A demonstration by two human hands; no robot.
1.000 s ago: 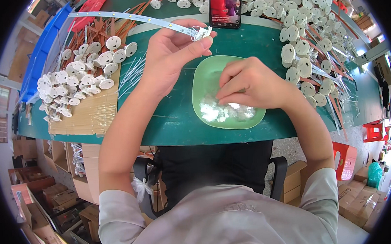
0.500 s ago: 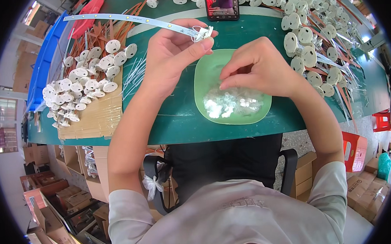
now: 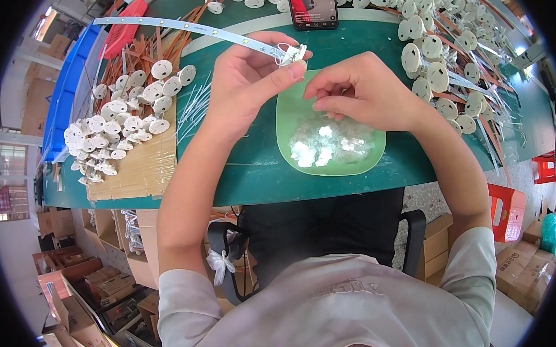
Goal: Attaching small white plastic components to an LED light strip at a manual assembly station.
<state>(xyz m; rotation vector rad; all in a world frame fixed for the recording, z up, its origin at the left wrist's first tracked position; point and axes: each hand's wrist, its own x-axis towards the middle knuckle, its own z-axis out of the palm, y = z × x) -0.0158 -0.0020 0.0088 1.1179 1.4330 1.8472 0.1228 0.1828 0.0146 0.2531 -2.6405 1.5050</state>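
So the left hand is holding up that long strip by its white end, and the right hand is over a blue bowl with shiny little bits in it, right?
Not quite: the bowl is green, not blue, as the head view shows. The left hand does hold the strip, and the right hand is over the shiny bits' bowl.

L hand (image 3: 249, 83) pinching, R hand (image 3: 362, 92) curled

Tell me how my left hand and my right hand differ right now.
Your left hand holds the pale strip near its white end piece; your right hand is over the green dish, and I can't tell if it holds anything. The left hand's fingers point rightward, the right hand's leftward. Both are bare.
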